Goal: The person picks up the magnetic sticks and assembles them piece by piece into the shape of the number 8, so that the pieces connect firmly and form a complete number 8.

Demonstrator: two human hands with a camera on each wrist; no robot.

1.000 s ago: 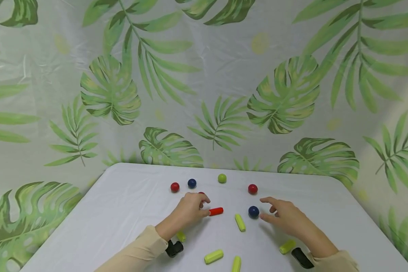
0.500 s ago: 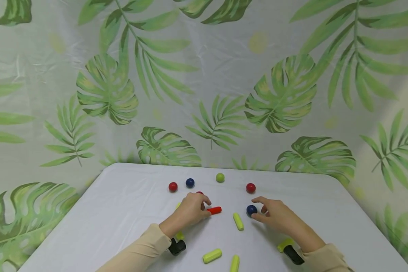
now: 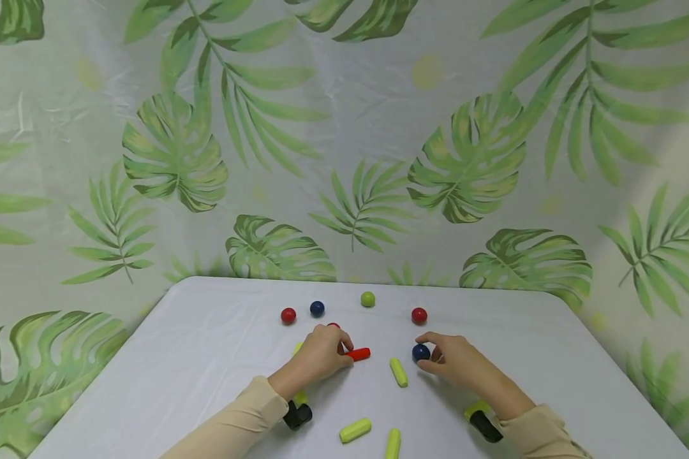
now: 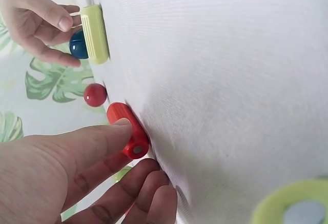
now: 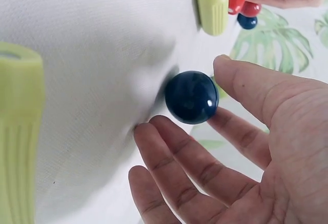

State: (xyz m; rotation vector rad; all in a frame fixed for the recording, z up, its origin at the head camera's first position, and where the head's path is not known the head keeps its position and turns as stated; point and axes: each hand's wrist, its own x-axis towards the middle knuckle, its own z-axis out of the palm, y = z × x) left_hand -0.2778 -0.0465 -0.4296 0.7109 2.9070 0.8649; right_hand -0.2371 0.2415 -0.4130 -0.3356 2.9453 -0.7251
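Observation:
My left hand (image 3: 319, 352) pinches a short red magnetic rod (image 3: 360, 354) between thumb and forefinger. In the left wrist view, a metal dot shows in the near end of the red rod (image 4: 128, 130), which lies at the tabletop. My right hand (image 3: 459, 360) surrounds a glossy dark blue ball (image 3: 421, 353), thumb on one side and fingers on the other. From the right wrist, a gap shows between the thumb tip and the blue ball (image 5: 190, 98); whether the forefinger touches behind it, I cannot tell. A yellow-green rod (image 3: 399, 372) lies between the hands.
Along the back of the white table (image 3: 218, 319) are a red ball (image 3: 288, 316), a blue ball (image 3: 317, 309), a green ball (image 3: 368, 299) and another red ball (image 3: 419, 316). One more red ball (image 3: 334, 325) is half hidden behind my left hand. Several yellow-green rods (image 3: 355, 431) lie nearer me.
My right hand has moved left and slightly forward, bringing its thumb and fingers around the blue ball. My left hand stays pinching the red rod. The head view has shifted slightly.

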